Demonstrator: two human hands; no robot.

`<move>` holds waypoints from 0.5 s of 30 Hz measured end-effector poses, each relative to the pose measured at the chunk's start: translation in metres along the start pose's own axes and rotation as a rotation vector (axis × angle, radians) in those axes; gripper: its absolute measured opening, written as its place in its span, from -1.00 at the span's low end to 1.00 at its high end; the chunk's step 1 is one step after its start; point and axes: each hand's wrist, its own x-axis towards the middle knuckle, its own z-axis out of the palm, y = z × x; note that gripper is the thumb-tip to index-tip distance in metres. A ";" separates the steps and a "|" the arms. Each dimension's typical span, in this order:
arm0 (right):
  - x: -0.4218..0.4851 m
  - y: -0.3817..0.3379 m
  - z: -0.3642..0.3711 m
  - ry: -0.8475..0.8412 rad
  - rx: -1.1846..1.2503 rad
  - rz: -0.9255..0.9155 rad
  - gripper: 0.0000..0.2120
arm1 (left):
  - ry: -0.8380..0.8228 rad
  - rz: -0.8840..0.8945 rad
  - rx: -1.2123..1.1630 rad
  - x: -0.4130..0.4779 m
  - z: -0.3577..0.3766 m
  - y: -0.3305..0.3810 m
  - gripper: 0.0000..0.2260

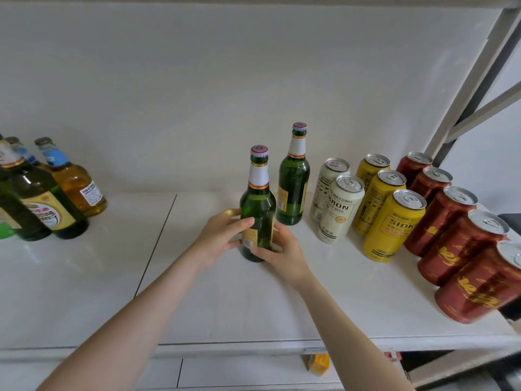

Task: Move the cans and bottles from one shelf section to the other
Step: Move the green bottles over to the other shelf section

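Green glass bottle with white neck label (258,204), upright mid-shelf: gripped by left hand (222,235) and right hand (282,249), fingers curled.

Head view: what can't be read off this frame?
All in the head view:
- On the front green bottle, the lower label is mostly covered by the left hand and right hand gripping it.
- The left bottle group is cut by the frame edge, so the count is unclear.
- The nearest red can is cut by the right edge.
- The yellow item below the shelf is blurred and unidentifiable.
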 end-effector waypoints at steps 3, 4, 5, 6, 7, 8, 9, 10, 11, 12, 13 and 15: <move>0.000 -0.003 0.006 0.034 0.040 -0.019 -0.41 | 0.029 -0.012 -0.016 0.000 0.001 -0.002 -0.76; -0.001 -0.003 0.005 0.038 0.044 -0.027 -0.41 | 0.028 -0.015 -0.021 0.000 0.002 -0.002 -0.77; -0.002 -0.002 0.004 0.043 0.041 -0.033 -0.41 | 0.022 -0.017 -0.023 0.000 0.003 -0.002 -0.76; -0.003 -0.001 0.001 0.050 0.036 -0.035 -0.41 | 0.014 -0.017 -0.021 -0.001 0.006 -0.002 -0.75; -0.005 0.000 -0.002 0.058 0.032 -0.037 -0.41 | 0.006 -0.017 -0.020 -0.001 0.009 -0.001 -0.72; -0.007 0.001 -0.005 0.067 0.031 -0.040 -0.41 | 0.000 -0.018 -0.020 -0.001 0.013 -0.001 -0.67; -0.009 0.003 -0.009 0.076 0.031 -0.041 -0.41 | -0.006 -0.018 -0.023 0.000 0.017 -0.001 -0.62; -0.011 0.004 -0.013 0.086 0.034 -0.037 -0.41 | -0.013 -0.018 -0.026 0.001 0.021 -0.002 -0.60; -0.013 0.005 -0.018 0.095 0.039 -0.033 -0.41 | -0.020 -0.019 -0.032 0.002 0.026 -0.003 -0.60; -0.015 0.006 -0.023 0.103 0.044 -0.029 -0.42 | -0.025 -0.023 -0.040 0.003 0.030 -0.004 -0.60; -0.018 0.007 -0.028 0.110 0.048 -0.026 -0.43 | -0.027 -0.028 -0.050 0.004 0.035 -0.005 -0.61; -0.022 0.008 -0.037 0.125 0.047 -0.024 -0.43 | -0.029 -0.035 -0.057 0.008 0.044 -0.006 -0.65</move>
